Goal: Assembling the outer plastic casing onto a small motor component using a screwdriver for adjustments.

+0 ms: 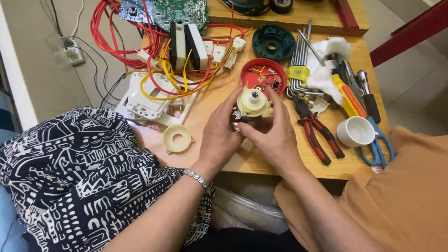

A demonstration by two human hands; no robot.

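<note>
Both my hands hold a small round cream-coloured timer mechanism (252,101) with a short white shaft on top, above the wooden table (261,161). My left hand (218,135) wraps its left side, a bracelet on the wrist. My right hand (272,133) grips it from the right and below. Just behind it lies a red round housing (263,76) with small wires inside. A cream ring-shaped cover (177,138) rests on the table to the left of my left hand.
Red-handled pliers (317,132), a white cup (355,131), blue scissors (379,147), screwdrivers and hex keys (298,63) lie right. A dark green disc (273,43), circuit board (173,11), red and yellow wires (121,44) and a white plastic panel (145,100) lie behind and left.
</note>
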